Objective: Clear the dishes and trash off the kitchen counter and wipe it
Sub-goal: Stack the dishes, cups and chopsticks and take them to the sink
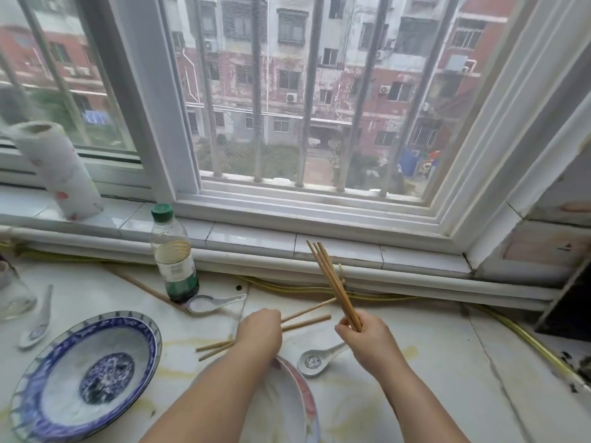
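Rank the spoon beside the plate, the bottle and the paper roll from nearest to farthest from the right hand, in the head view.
From the right hand, whose grip is on chopsticks:
1. Spoon, just below-left of it, beside the plate.
2. Bottle, left, at the back of the counter.
3. Paper roll, far left, up on the sill.

On the counter (431, 362), the bowl (86, 375) lies left of the plate (284, 410); a bottle (174, 254) stands behind, seemingly touching a spoon (211, 303).
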{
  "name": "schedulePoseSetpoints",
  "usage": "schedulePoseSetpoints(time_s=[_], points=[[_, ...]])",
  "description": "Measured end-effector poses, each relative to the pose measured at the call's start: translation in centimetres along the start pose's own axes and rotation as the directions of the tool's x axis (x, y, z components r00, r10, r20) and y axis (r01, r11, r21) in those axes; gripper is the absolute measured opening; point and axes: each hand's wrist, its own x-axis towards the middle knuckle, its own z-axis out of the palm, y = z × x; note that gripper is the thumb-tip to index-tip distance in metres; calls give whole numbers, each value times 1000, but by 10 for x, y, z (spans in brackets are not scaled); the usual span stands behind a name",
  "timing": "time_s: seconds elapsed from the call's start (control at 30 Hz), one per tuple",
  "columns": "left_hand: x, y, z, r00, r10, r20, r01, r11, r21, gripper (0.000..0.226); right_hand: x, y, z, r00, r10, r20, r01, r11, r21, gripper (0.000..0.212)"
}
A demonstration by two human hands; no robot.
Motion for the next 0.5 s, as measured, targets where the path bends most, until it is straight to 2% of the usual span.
schedulePoseSetpoints(time_s=[0.17, 0.3, 0.4, 0.5], points=[[14, -8, 4, 998, -56, -6, 56, 998, -16, 33, -4, 3, 7, 999, -34, 6, 34, 999, 0, 12], [20, -7, 4, 1000, -14, 17, 13, 998, 59, 34, -9, 19, 4, 1000, 21, 13, -21, 1000, -16, 11], [15, -3, 1, 999, 21, -33, -19, 997, 80, 34, -13, 23, 3, 999, 41, 8, -40, 999, -5, 12], [6, 0, -13, 994, 48, -102, -48, 999, 5, 25, -9, 10, 4, 1000, 20, 3, -20, 1000, 20, 11]])
